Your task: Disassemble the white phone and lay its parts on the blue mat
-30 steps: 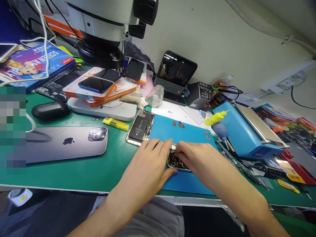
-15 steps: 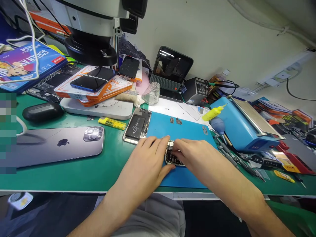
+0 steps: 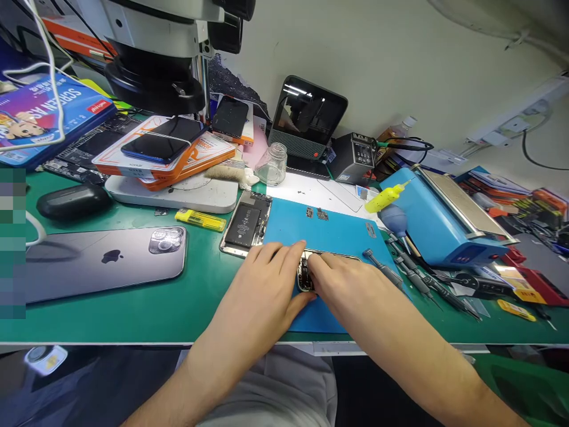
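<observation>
An opened phone (image 3: 304, 276), its inner parts showing, lies on the blue mat (image 3: 293, 213) between my hands. With its forefinger and thumb, my left hand (image 3: 269, 279) grips the phone's left end. Over the exposed parts, my right hand (image 3: 338, 276) bends down with its fingertips pressed together; whatever they hold is hidden. Most of the phone's right side is covered by that hand. Behind my left hand rests a detached phone part with a black battery (image 3: 244, 224). Several small metal plates (image 3: 322, 214) lie at the back of the mat.
Right of my hands lie several screwdrivers (image 3: 386, 270) and a blue machine (image 3: 440, 228). On the left are a purple-grey phone (image 3: 111, 261), a yellow cutter (image 3: 201, 220) and stacked boxes (image 3: 146, 169). A microscope (image 3: 153, 71) overhangs the back left; a glass jar (image 3: 276, 165) stands behind the mat.
My right hand has shifted slightly left and its fingers reach deeper over the phone's parts. A screwdriver at the mat's right side now shows. My left hand stays in place.
</observation>
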{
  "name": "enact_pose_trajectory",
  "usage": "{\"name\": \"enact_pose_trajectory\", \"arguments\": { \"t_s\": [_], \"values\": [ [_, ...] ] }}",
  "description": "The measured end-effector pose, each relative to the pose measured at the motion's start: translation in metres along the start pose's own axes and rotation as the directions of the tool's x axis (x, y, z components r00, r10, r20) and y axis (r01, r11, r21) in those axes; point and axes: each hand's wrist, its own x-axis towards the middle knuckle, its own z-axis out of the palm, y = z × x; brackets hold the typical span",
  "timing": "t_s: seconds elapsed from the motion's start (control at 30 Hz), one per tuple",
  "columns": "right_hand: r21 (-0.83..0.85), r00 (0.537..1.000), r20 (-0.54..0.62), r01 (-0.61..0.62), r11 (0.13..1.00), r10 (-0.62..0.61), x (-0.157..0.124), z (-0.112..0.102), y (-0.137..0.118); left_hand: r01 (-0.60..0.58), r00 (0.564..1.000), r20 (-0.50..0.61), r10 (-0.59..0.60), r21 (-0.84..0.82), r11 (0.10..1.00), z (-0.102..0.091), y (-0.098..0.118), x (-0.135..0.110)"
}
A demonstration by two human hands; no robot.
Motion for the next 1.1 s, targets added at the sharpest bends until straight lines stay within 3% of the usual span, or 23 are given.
{"name": "enact_pose_trajectory", "arguments": {
  "t_s": [0.2, 0.37, 0.47, 1.1],
  "values": [
    [0.01, 0.996, -0.083, 0.015, 1.0, -0.014, -0.001, 0.005, 0.003, -0.003, 1.0, -0.007, 0.003, -0.007, 1.0, 0.0, 0.0, 0.0],
    [0.283, 0.996, -0.071, -0.026, 0.959, 0.048, -0.003, 0.01, 0.023, 0.009, 1.0, 0.008, -0.009, -0.005, 1.0, 0.0, 0.0, -0.001],
    [0.346, 0.996, -0.057, -0.04, 0.938, 0.064, -0.005, 0.016, 0.031, 0.003, 1.0, 0.002, -0.003, 0.014, 1.0, 0.001, 0.0, 0.0],
    [0.066, 0.994, -0.109, 0.027, 0.997, -0.019, 0.0, -0.005, 0.011, 0.006, 1.0, 0.011, -0.006, -0.007, 1.0, -0.002, 0.0, -0.001]
  ]
}}
